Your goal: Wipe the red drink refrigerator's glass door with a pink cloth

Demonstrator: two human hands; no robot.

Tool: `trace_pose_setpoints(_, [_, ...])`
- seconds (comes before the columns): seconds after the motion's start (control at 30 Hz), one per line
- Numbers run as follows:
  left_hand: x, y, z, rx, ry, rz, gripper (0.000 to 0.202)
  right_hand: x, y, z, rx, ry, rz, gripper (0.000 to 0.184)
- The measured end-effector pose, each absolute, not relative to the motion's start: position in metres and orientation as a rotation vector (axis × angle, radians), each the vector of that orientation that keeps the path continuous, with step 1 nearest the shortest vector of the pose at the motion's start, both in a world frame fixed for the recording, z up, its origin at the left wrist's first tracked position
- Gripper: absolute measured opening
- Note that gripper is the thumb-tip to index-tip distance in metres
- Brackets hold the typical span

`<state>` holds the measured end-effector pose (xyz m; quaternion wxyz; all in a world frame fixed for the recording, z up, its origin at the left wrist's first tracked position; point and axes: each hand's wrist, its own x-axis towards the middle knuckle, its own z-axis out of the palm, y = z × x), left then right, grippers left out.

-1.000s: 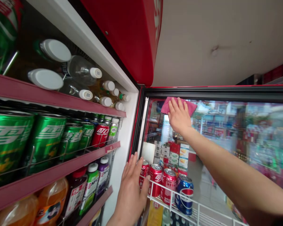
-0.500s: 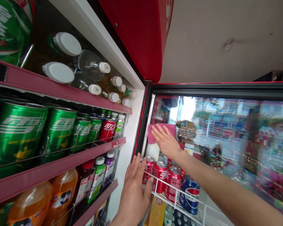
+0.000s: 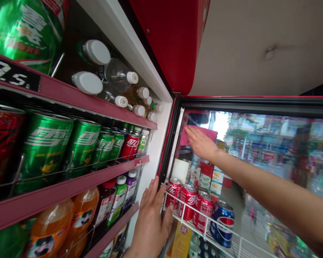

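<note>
My right hand lies flat, fingers stretched, pressing a pink cloth against the inside of the open fridge door's glass, near its upper left corner. My left hand is open with fingers together, resting against the door's hinge-side edge beside the red cola cans. Those cans and a blue Pepsi can stand in a white wire rack on the door.
To the left, fridge shelves hold bottles with white caps, green cans, a red can and orange drink bottles. The fridge's red header is overhead. Street and shop stock show through the glass.
My right hand with the cloth swept from the top of the glass down toward the cans, then back up to the upper left. My left hand stayed at the door edge.
</note>
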<state>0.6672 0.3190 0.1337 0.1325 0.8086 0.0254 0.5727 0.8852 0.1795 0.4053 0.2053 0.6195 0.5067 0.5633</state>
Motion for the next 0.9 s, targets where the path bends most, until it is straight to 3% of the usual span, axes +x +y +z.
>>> trace_pose_setpoints(0.13, [0.667,0.325,0.132,2.342,0.113,1.631,0.061,0.886,0.191,0.471,1.867,1.433,1.666,0.069])
trace_pose_setpoints(0.23, [0.671,0.327,0.129,2.292,0.118,1.621,0.065,0.883,0.201,0.476,1.932,1.343,1.801,0.061])
trace_pose_setpoints(0.37, [0.676,0.324,0.125,2.227,0.102,1.582,0.065,0.876,0.212,0.425,1.972,1.315,1.826,0.065])
trace_pose_setpoints(0.6, [0.673,0.307,0.120,2.259,0.069,1.496,0.063,0.869,0.203,0.322,1.968,1.498,1.540,0.065])
trace_pose_setpoints(0.9, [0.675,0.275,0.128,2.213,0.015,1.500,0.065,0.875,0.165,0.308,1.664,1.739,1.059,0.057])
